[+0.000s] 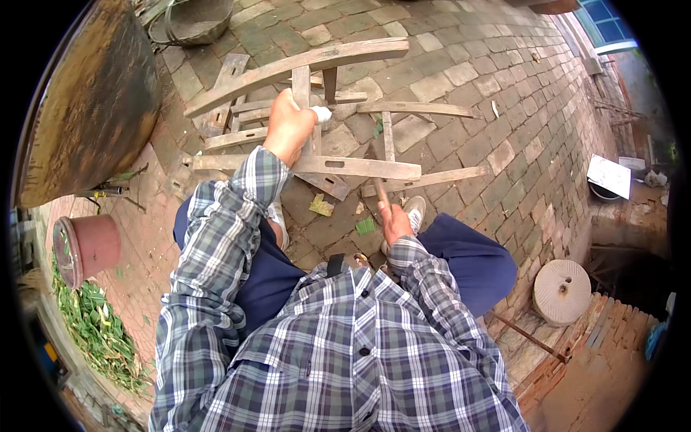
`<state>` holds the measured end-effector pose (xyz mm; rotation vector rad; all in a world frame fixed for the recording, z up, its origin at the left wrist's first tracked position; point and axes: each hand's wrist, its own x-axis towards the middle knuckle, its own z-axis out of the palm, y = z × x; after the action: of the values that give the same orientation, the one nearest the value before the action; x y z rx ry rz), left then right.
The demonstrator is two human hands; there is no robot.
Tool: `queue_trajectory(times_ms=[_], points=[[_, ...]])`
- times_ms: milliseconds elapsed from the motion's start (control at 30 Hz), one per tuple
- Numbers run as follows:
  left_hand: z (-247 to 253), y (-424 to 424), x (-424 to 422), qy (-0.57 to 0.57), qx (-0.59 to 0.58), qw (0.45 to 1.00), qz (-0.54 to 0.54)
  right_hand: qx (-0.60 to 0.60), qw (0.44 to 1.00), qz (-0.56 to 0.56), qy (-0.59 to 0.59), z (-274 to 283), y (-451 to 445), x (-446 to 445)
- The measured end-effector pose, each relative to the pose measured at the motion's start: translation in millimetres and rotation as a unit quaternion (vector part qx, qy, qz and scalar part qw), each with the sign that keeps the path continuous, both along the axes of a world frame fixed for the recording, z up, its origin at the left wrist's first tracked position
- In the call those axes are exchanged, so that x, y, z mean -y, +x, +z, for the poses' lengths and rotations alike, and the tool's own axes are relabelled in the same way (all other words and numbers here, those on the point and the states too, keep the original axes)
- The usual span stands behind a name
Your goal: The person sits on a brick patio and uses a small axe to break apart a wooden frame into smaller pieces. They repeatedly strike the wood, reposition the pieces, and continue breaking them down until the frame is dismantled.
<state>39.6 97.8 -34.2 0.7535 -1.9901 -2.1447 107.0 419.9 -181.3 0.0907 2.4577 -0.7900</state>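
My left hand [291, 125] grips the crosspiece [301, 83] of a wooden frame, between its two long rails; something white is at the fingers. The nearer rail [372, 168], with a slot in it, runs across in front of my knees, and the farther rail [324, 55] slants up to the right. My right hand [397, 222] is closed around a wooden handle [381, 191] just below the nearer rail's right part. The tool's head is partly hidden, so its kind is unclear. Another wooden frame [388, 135] lies on the bricks to the right, and more slotted pieces [229, 81] lie at the left.
Brick paving [464, 81] surrounds my feet. At the left stand a large curved panel [92, 102] and a pink bucket [97, 245] beside green leaves [94, 324]. A basket [189, 24] is at the top left. A round grooved stone [562, 292] stands at the right near a metal rod [526, 336].
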Motion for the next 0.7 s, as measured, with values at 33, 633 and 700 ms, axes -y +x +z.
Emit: queue_trajectory(times_ms=[33,633,700], points=[[-2,0,8,0.005,0.002,1.0,0.013,-0.007,0.999,-0.027,-0.031,16,-4,11],[-21,-12,0,-0.015,-0.026,0.999,-0.009,-0.097,0.995,0.007,-0.009,-21,-33,2],[-32,-8,14,0.024,-0.029,0.999,-0.007,-0.062,0.99,-0.057,-0.109,-8,-39,-8]])
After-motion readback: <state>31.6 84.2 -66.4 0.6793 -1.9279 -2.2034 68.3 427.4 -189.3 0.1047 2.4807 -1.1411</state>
